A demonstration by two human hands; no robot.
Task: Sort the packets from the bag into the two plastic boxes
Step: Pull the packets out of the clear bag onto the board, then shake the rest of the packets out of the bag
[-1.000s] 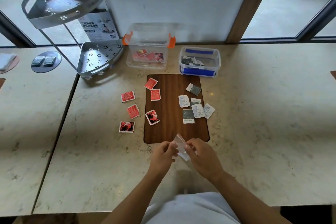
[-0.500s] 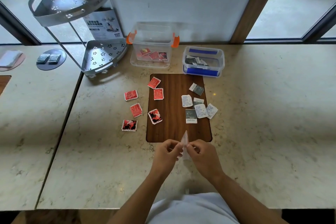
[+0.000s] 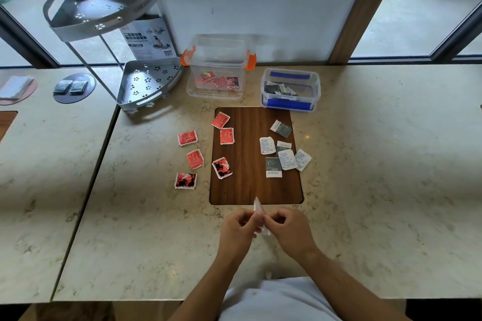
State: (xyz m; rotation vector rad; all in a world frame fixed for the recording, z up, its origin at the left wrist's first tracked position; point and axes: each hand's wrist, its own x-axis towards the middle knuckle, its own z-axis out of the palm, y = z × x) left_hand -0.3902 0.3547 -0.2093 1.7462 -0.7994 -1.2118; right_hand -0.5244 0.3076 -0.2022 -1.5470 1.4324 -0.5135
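My left hand [image 3: 238, 229] and my right hand [image 3: 289, 229] both pinch a small clear plastic bag [image 3: 259, 210], folded narrow, just in front of the wooden inlay [image 3: 247, 190]. Several red packets [image 3: 194, 159] lie spread at the inlay's left side and on the marble beside it. Several white and grey packets [image 3: 285, 157] lie at its right side. A tall clear box with orange clips [image 3: 217, 70] at the back holds red packets. To its right, a low clear box with blue clips [image 3: 289, 90] holds grey and white packets.
A grey two-tier corner rack [image 3: 146, 83] stands at the back left, with a printed carton [image 3: 146, 36] behind it. On the neighbouring table to the left sit a round dark coaster with two dark packets [image 3: 71, 86] and a folded cloth [image 3: 14, 87].
Both hands have folded the clear bag from a flat tilted sheet into a narrow upright strip. The packets and boxes have not moved.
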